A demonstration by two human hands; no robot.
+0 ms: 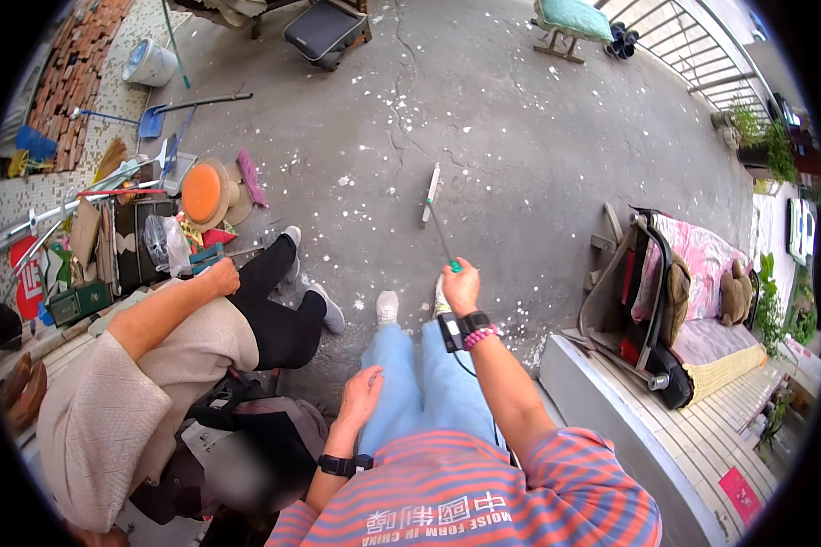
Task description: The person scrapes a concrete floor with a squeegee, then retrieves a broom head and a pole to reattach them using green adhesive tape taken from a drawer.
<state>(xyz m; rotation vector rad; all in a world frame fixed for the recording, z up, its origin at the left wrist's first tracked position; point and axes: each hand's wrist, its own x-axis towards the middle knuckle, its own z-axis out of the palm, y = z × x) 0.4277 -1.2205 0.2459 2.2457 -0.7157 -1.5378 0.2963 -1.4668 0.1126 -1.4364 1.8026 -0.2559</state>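
Note:
My right hand (462,287) is closed round the green grip of a stick tool with a narrow pale head (431,193). Its thin grey rod slants away from me, and the head is over the grey concrete floor (520,137); whether it touches I cannot tell. My left hand (363,394) rests by my left thigh with nothing in it, its fingers loosely stretched. Dark bands circle both wrists, and a pink beaded bracelet is on the right one.
Close at my left sits another person (182,328), one hand (221,276) near a teal object. Beyond lie an orange-topped stool (206,192), a blue dustpan (151,122) and a white bucket (150,64). At right stands a chair with pink cloth (684,251) beside a low ledge (611,428).

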